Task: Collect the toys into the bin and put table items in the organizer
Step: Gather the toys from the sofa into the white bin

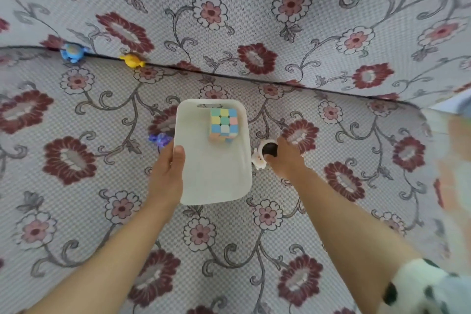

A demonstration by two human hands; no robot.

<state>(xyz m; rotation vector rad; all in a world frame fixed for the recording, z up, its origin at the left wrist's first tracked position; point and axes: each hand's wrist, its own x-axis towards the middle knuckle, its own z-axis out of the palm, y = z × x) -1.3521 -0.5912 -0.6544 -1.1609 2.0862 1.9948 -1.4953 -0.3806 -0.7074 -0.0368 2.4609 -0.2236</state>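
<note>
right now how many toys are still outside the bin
4: a blue toy and a yellow toy at the sofa crease, a purple toy left of the white bin, a white astronaut toy in the right hand. Others may be hidden.

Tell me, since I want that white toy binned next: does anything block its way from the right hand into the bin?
Nothing visible does. The right hand grips the white toy right beside the bin, whose open top holds only a cube at the far end.

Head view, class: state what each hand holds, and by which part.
Left hand grips the white plastic bin by its left rim. Right hand grasps the small white astronaut toy around its dark-visored head.
</note>
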